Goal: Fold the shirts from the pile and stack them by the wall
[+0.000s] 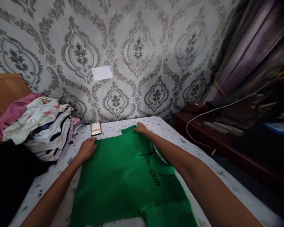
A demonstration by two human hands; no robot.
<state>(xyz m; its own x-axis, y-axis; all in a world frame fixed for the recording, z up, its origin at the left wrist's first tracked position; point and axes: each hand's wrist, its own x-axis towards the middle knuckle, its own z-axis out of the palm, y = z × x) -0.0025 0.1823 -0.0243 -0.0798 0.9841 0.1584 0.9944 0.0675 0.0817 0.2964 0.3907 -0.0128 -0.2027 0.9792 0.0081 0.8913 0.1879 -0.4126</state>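
Observation:
A green polo shirt [118,170] lies spread sideways over the bed, its collar toward the right and dark letters reading "OUR" near the chest. At the shirt's far left corner, my left hand [87,148] is closed on the hem edge. My right hand [140,127] pinches the end of the far sleeve, with that forearm reaching across above the collar. The near sleeve spreads toward the bottom of the view. Just beyond my left hand, a phone [96,128] with a lit screen leans near the wall.
A tall stack of folded clothes [49,126] stands at the left, beside a wooden headboard [7,85]. Dark cloth [11,179] covers the near left. On the right are a dark red table [203,129], a white cable [188,127] and a gathered curtain [246,47]. Patterned sheet [153,121] covers the bed.

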